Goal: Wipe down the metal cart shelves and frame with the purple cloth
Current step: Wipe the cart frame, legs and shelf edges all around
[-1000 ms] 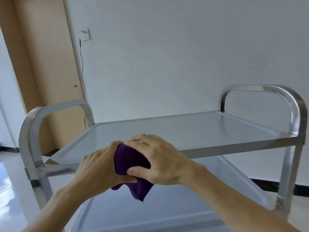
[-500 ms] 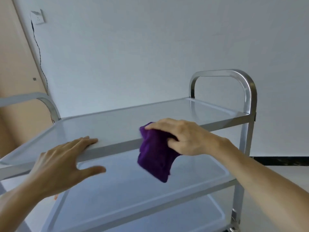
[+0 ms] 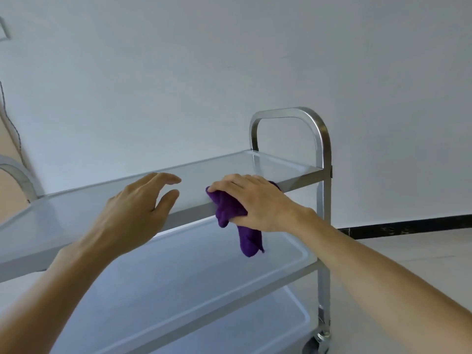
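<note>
Soft floppy purple cloth (image 3: 231,210) bunched under the right hand (image 3: 258,200) mid-frame on the cart (image 3: 322,149) top shelf edge, tail dangling, best gripped wadded; left hand (image 3: 138,208) spread, empty.

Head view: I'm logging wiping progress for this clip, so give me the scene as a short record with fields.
cloth: purple cloth, bunched, one end hanging below the top shelf's front edge
right hand: right hand gripping the cloth, pressing it on the front edge of the top shelf
left hand: left hand open, fingers spread, over the top shelf; contact unclear
cart: metal cart, three shelves visible, handle loop at right end
lower shelves: middle shelf bare
</note>
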